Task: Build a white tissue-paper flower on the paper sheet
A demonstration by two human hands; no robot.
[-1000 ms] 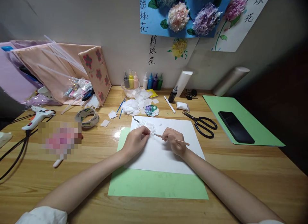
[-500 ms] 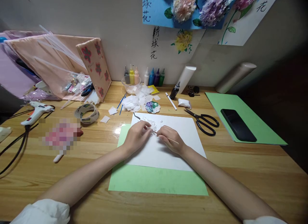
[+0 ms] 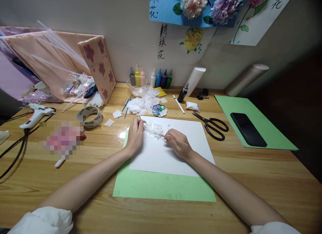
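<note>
A ruffled white paper flower [image 3: 154,129] lies on the white sheet [image 3: 161,160], which rests over a green sheet [image 3: 164,188]. My right hand [image 3: 178,142] is closed round a thin wooden stick [image 3: 181,142], whose tip meets the lower right edge of the flower. At the flower's left edge is my left hand [image 3: 135,136], its fingers bent and pressed together. A small dark strip shows by those fingertips, and what they grip is hidden.
Behind the sheet lie white tissue squares [image 3: 137,106], a paint palette [image 3: 159,110] and paint bottles [image 3: 158,78]. Scissors [image 3: 213,126] and a phone [image 3: 248,129] are to the right. Left are a tape roll [image 3: 90,117] and a glue gun [image 3: 37,115].
My left hand has moved left and slightly up from over the flower, so more of the petals show. My right hand stays almost in place with the stick at the flower's edge.
</note>
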